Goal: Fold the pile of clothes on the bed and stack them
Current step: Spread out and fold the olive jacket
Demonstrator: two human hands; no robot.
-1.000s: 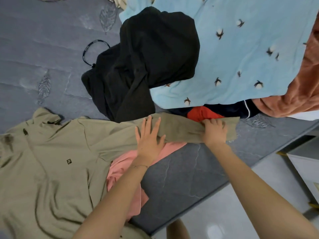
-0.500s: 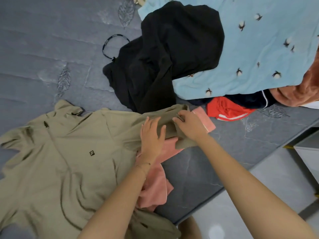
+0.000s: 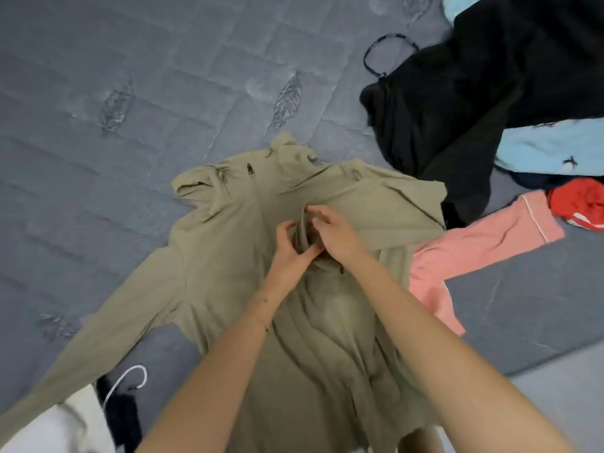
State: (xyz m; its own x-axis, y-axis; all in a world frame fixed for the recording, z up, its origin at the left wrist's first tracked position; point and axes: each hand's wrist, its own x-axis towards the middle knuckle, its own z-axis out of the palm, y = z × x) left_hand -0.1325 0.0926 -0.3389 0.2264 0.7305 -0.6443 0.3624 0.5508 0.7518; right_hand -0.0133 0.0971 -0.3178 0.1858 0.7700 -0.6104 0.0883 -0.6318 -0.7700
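Olive top lies flat, front up, on the grey quilted bed cover, collar pointing away from the person and hem at the near edge. One sleeve is folded in across the chest; the other sleeve lies stretched out toward the lower left of the frame.

Both hands meet at mid-chest, on the end of the folded-in sleeve:
- left hand: thumb and fingers curled around a bunched ridge of the olive cloth, gripping it.
- right hand: touching the left, fingertips bent down onto the same ridge and pinching it (motion blur here, so the exact finger layout is not readable).

Rest of the unfolded pile sits at the upper right of the frame:
- black garment, crumpled, its lower edge touching the olive top's shoulder.
- light blue fabric with small dark motifs, partly under the black one.
- red garment at the frame edge.
- pink garment, partly under the olive top's side, with one sleeve reaching out to the right.

Also in view: a black loop on the cover beside the black garment, a white hanger hook over dark cloth, and white fabric in the lower left corner. Pale floor shows at lower right.
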